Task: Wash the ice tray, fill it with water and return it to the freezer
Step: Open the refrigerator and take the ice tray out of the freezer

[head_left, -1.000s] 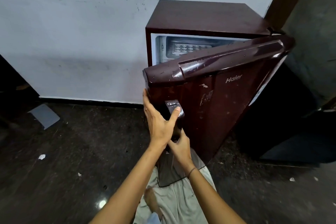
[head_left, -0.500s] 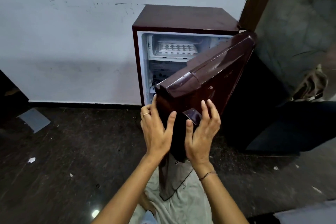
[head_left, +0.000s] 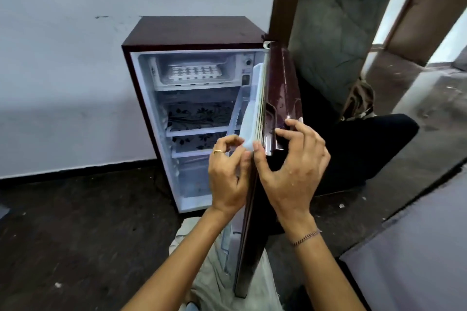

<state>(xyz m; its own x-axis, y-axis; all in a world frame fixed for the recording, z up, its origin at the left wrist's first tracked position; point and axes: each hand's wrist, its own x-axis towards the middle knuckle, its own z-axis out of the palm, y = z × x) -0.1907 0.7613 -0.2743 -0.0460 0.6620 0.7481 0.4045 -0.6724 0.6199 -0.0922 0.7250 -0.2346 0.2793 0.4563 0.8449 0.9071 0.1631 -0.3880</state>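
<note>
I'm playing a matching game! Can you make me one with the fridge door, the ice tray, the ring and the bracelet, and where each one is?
1. fridge door
2. ice tray
3. ring
4. bracelet

A. on the right wrist
B. in the top compartment of the fridge
C. swung wide open, between both hands
D. on a finger of the left hand

Pairs: 1-C, 2-B, 3-D, 4-A
</note>
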